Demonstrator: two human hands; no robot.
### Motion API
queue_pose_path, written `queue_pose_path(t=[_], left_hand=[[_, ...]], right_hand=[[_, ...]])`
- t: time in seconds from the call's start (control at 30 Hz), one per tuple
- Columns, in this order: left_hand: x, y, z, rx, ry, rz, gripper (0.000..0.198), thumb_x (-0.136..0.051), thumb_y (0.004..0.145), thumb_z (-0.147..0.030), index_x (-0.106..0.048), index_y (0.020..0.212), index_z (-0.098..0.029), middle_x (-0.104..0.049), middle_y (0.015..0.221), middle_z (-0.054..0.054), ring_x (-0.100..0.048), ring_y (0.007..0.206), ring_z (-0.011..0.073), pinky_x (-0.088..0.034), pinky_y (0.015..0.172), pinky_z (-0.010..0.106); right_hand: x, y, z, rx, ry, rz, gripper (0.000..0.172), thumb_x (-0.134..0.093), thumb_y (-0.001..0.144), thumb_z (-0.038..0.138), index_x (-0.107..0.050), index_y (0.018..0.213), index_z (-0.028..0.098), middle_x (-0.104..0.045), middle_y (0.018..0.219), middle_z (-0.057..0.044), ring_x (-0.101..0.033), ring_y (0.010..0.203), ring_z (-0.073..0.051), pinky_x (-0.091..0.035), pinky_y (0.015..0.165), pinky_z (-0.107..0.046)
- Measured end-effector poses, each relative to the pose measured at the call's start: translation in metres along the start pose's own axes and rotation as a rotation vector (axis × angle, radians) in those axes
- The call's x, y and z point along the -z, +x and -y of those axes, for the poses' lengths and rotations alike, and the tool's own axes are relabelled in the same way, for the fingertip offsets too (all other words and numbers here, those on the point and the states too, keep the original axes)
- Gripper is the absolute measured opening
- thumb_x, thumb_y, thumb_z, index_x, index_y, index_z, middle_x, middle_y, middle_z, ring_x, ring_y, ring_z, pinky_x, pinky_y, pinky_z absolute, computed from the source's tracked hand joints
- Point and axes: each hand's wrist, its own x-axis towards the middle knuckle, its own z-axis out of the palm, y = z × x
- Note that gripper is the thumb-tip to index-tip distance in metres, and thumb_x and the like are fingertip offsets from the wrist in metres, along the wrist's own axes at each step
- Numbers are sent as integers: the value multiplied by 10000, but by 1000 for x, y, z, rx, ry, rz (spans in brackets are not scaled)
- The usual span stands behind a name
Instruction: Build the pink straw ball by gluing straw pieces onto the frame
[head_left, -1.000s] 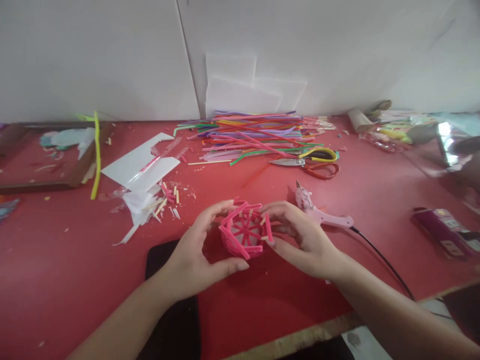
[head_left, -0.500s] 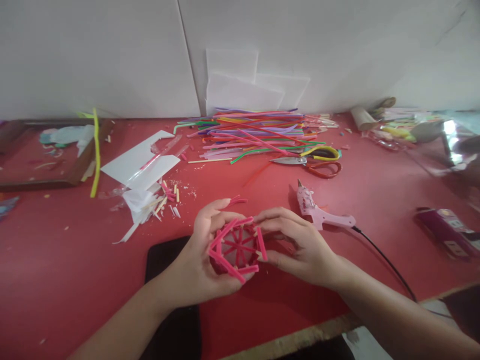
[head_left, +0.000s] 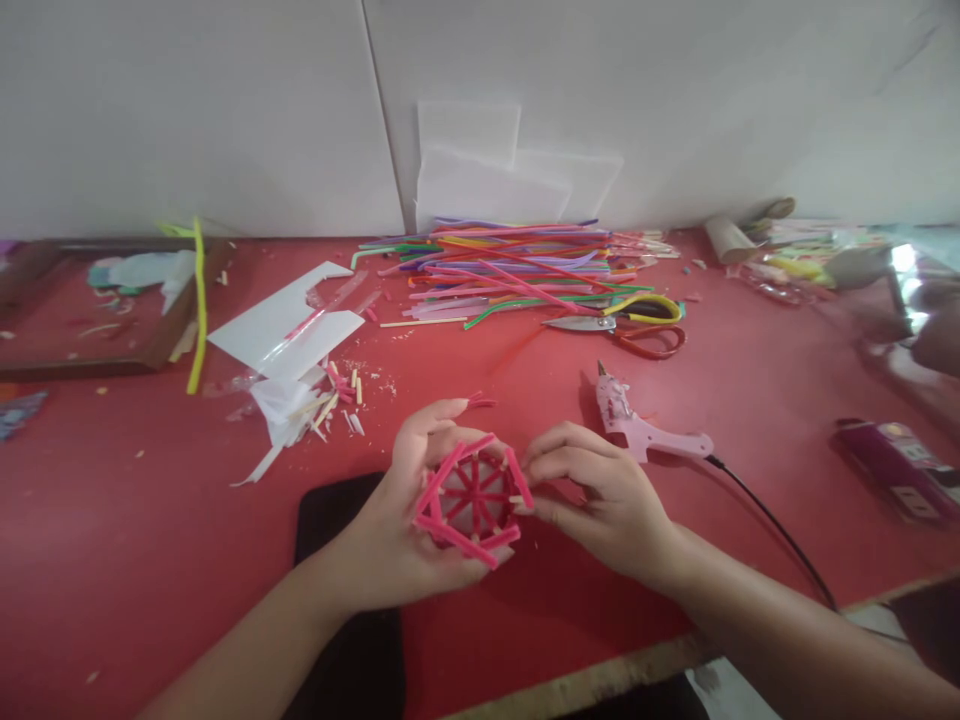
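Note:
A small pink basket made of straw pieces (head_left: 471,497) rests in my left hand (head_left: 405,535), whose fingers curl round its left side and underneath. My right hand (head_left: 600,500) is at the basket's right edge, thumb and forefinger pinched on a short pale straw piece at the rim. A loose pink straw piece (head_left: 480,401) lies on the red table (head_left: 112,540) just beyond my left fingertips.
A pink glue gun (head_left: 645,425) with a black cord lies right of my hands. Scissors (head_left: 630,320) and a pile of coloured straws (head_left: 517,265) sit further back. White paper scraps (head_left: 289,335) and cut bits lie left. A black pad (head_left: 337,600) is under my left forearm. A purple box (head_left: 892,465) sits at right.
My left hand has lifted and tilted the basket toward me, so its spoked bottom shows. A pink straw piece is now left lying on the table behind it.

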Motion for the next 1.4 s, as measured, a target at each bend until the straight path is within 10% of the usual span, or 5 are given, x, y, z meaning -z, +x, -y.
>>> queue_pose_path(t=[0.2,1.0,1.27,1.4], left_hand=[[2,2,7,-49,80,13,1051,-882,687,-285,-181,1447,-470,-571,1298,42,-607,1235,317,-523,1072,523],[4,1,6,-17,-5,61,1125,-879,689,-223,-131,1495,-461,-585,1271,66,-652,1163,333,-595,962,487],[3,0,4,11,-121,80,1052,-848,725,-187,-167,1466,-493,-548,1292,56,-627,1199,307,-641,876,406],[2,0,4,22,-194,98,1058,-842,732,-152,-167,1465,-508,-534,1291,48,-622,1208,290,-637,912,428]], right_hand=[[-2,-2,2,81,-19,-16,49,-672,901,166,-670,910,214,-656,877,-31,-659,778,-123,-586,698,-241],[8,3,12,87,-87,29,206,-577,870,82,-641,1028,198,-697,915,-64,-673,840,-159,-579,737,-284],[67,-23,-7,-404,-670,-150,343,-520,821,206,-585,1158,217,-679,1142,-130,-681,1003,-312,-551,851,-506],[87,-69,-30,-510,-871,22,586,-540,778,174,-484,1360,184,-614,1272,-222,-573,1225,-438,-482,972,-589]])
